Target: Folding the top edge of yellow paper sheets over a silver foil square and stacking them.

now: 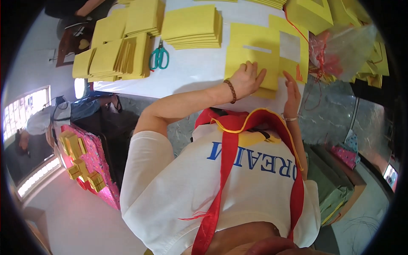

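Observation:
A flat yellow paper sheet with a pale slot-shaped window lies near the front edge of the white-covered table. My left hand, with a beaded bracelet at the wrist, rests on its near part, fingers apart and slightly bent. Beside the sheet's right edge is my right hand, fingers stretched out and holding nothing that I can see. Another yellow sheet with a larger pale rectangle lies partly under the first, an orange-red scrap at its near end.
Green-handled scissors lie between stacks of folded yellow paper and upright yellow pieces. A clear plastic bag with red strings stands at the right. Far left, another person is near a pink-covered table bearing yellow bundles.

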A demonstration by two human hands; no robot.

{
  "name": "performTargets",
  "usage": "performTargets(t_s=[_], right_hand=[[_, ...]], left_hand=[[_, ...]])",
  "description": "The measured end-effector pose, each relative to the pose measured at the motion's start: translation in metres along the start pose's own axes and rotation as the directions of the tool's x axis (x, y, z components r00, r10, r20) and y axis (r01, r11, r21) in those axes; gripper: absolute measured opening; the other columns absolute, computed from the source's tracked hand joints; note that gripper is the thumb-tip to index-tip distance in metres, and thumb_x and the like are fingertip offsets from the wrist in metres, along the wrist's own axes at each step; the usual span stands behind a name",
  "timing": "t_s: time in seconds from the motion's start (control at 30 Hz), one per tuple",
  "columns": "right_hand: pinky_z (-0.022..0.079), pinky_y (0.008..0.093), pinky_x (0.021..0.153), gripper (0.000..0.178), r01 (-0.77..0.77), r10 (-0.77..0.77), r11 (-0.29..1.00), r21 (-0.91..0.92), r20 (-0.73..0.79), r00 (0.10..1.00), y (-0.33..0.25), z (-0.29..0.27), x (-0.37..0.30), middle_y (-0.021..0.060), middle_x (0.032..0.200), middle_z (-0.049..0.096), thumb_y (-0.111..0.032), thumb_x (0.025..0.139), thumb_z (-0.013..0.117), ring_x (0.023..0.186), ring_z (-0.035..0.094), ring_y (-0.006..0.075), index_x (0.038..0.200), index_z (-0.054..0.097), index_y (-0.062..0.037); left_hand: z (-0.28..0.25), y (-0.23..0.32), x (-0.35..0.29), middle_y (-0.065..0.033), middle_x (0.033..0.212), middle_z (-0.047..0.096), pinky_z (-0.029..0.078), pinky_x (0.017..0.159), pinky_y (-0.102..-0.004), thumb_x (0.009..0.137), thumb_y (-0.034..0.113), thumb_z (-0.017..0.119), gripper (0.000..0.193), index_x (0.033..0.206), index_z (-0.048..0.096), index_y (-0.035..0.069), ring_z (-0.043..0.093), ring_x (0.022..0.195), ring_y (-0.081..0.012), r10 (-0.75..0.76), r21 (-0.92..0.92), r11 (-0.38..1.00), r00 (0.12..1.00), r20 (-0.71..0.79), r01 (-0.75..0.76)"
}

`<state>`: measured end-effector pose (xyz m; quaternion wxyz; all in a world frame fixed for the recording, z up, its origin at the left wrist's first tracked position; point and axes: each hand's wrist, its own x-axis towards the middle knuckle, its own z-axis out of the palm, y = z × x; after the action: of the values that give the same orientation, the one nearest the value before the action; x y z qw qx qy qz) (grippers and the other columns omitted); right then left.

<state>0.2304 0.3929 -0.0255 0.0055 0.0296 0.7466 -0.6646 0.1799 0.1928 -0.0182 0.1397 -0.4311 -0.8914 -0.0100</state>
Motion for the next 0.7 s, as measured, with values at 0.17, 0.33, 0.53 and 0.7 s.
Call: performTargets(t_s=[0.17, 0.33, 0.53, 0.7], right_hand=[[0.027, 0.0305, 0.102, 0.036, 0.009, 0.000, 0.999, 0.050, -0.167, 0.986, 0.000, 0.002, -0.001, 0.0102, 0.127, 0.048, -0.020, 0.095, 0.036, 0.121, 0.039, 0.0188, 0.122, 0.049, 0.0006], [0.029, 0.0304, 0.101, 0.033, 0.084, -0.074, 0.996, 0.025, -0.272, 0.959, 0.000, 0.011, 0.007, 0.0097, 0.124, 0.051, -0.015, 0.094, 0.038, 0.119, 0.042, 0.0182, 0.119, 0.051, 0.0013], [0.034, 0.0263, 0.095, 0.031, 0.197, -0.198, 0.979, 0.048, 0.007, 0.980, -0.052, 0.074, 0.049, 0.0073, 0.118, 0.053, -0.012, 0.089, 0.047, 0.112, 0.046, 0.0160, 0.118, 0.052, -0.0008], [0.037, 0.0302, 0.090, 0.054, -0.124, 0.071, 0.950, 0.288, 0.190, 0.979, -0.061, 0.166, 0.122, 0.0120, 0.120, 0.047, -0.026, 0.085, 0.055, 0.109, 0.046, 0.0201, 0.132, 0.038, -0.0048]], left_hand=[[-0.059, -0.054, 0.016, -0.0127, 0.096, 0.061, 0.049, 0.063, -0.0359, 0.070, 0.008, 0.053, 0.043, 0.112, 0.055, 0.004, 0.059, 0.081, -0.0240, -0.143, -0.481, 0.865, 0.989, 0.038, 0.143], [-0.105, -0.167, -0.009, -0.0099, 0.109, 0.060, 0.047, 0.076, -0.0359, 0.067, 0.002, 0.058, 0.053, 0.120, 0.051, 0.009, 0.058, 0.092, -0.0260, -0.149, -0.076, 0.989, 0.855, -0.497, 0.128], [-0.002, -0.202, -0.073, -0.0072, 0.115, 0.055, 0.043, 0.082, -0.0384, 0.069, 0.011, 0.064, 0.056, 0.122, 0.048, 0.015, 0.052, 0.103, -0.0250, -0.265, 0.033, 0.961, 0.953, -0.148, 0.273], [0.005, -0.200, -0.062, -0.0082, 0.117, 0.051, 0.042, 0.083, -0.0416, 0.075, 0.018, 0.058, 0.048, 0.121, 0.048, 0.013, 0.049, 0.107, -0.0269, -0.236, 0.089, 0.968, 0.972, 0.004, 0.235]])
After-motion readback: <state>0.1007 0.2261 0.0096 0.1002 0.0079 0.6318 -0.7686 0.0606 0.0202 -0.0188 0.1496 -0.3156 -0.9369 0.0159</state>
